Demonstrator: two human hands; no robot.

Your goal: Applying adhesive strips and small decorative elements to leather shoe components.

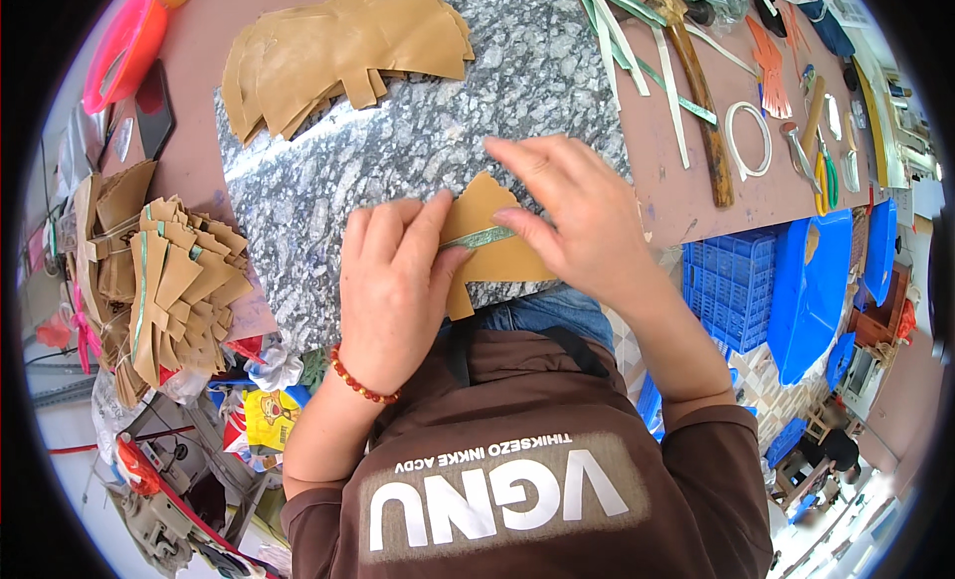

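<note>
I saw the tan piece (492,243) lying at the lower edge of the stone slab (398,141), in the centre of the frame, with a thin green strip (479,238) across it. My left hand (393,281) lay flat on the left part of the piece, fingers closed together and pressing down, not gripping anything. My right hand (572,216) came from the right; its fingers were stretched out, the fingertips pressing on the strip and the piece, and I could not tell if they pinched the strip or only pushed it.

The risk, as I judged it, was the strip. If the right fingertips slid, the strip could go on crooked or wrinkle. The piece hung a little over the slab edge near my body, so a strong push there could bend it or pull it off the slab.

In the upper middle of the frame a pile of tan pieces (338,52) lay partly on the slab, well apart from the hands. A stack with strips (164,281) was at the left, and a hammer (696,92) at the upper right. An elbow move could disturb the left stack.
</note>
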